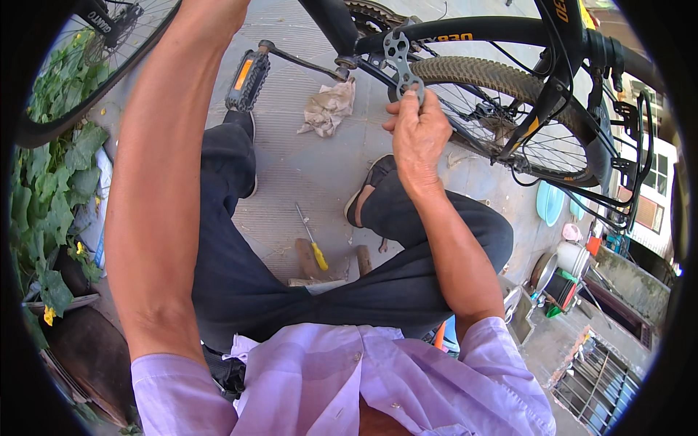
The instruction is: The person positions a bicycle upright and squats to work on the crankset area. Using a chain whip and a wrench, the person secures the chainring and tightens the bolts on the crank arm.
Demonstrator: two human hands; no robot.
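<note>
My right hand [422, 138] is closed around the lower end of a flat grey multi-hole bicycle wrench [402, 62], which points upward. The wrench's upper end overlaps the black bicycle frame [472, 29] in the picture; I cannot tell whether they touch. My left arm [167, 145] stretches up past the top edge, so the left hand is out of sight. Between my arms, a crank arm [302, 62] runs to a black pedal [249, 78] with an orange reflector. The bicycle's knobby tyre [483, 76] is just right of the wrench.
A crumpled rag [327, 109] lies on the ground below the crank. Near my feet are a yellow-handled screwdriver [318, 256], wood pieces [307, 254] and a small metal tool [383, 245]. Leafy plants [54, 189] line the left; basins [550, 203] and buckets [572, 258] stand right.
</note>
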